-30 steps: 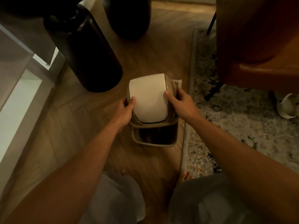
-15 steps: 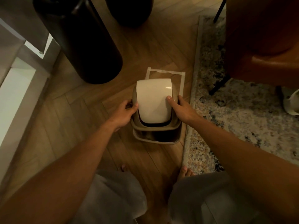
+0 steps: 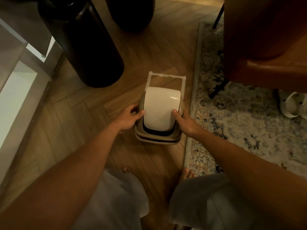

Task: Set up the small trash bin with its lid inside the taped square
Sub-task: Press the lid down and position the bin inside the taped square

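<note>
A small beige trash bin point(image 3: 156, 140) stands on the wooden floor, topped by a beige lid frame with a white swing flap point(image 3: 160, 108). My left hand point(image 3: 128, 117) grips the lid's left side, thumb on the flap. On the lid's right side my right hand point(image 3: 184, 121) holds on, thumb on the flap too. The lid sits almost flush on the bin rim; a thin gap shows at the near edge. A white taped square point(image 3: 167, 75) marks the floor; its far edge and parts of both sides show beyond the bin, which hides the near part.
A large dark cylinder point(image 3: 86, 47) stands to the left of the tape and another dark round object point(image 3: 131, 12) behind. A patterned rug point(image 3: 240, 113) borders the right. An orange chair point(image 3: 265, 44) with black legs stands on it. My bare feet point(image 3: 186, 174) are near the bin.
The lid has come down onto the bin; the gap between lid and rim has nearly shut. More of the taped square has come into view beyond the bin.
</note>
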A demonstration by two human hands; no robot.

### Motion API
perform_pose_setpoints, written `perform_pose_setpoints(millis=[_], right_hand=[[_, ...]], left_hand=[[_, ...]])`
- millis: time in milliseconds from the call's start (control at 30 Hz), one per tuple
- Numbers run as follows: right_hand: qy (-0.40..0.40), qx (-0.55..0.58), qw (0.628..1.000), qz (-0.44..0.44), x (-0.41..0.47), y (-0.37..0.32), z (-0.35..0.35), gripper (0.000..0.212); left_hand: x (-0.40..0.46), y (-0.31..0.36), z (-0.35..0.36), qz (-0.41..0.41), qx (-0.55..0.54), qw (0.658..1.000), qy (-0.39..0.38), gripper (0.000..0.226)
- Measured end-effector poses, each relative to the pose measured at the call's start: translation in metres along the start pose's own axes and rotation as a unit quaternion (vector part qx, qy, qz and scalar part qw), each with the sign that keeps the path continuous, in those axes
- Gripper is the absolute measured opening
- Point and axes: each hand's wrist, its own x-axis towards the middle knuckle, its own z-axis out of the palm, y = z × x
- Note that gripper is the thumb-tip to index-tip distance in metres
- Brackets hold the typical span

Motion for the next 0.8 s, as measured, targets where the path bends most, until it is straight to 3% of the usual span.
perform_pose_setpoints(millis=[200,467,800], right_hand=[[0.002,0.004,1.0,-0.016,-0.011,0.005,0.008,0.055],[-0.004,0.022,0.999,-0.045,-0.007,0.016,0.011,0.057],[0.018,0.04,0.996,-0.082,0.006,0.034,0.018,0.037]], left_hand=[[-0.01,-0.007,0.0,-0.007,-0.026,1.0,-0.009,0.058],[-0.018,-0.013,0.007,-0.03,-0.064,0.997,-0.009,0.066],[-0.014,-0.011,0.005,-0.028,-0.041,0.999,-0.018,0.057]])
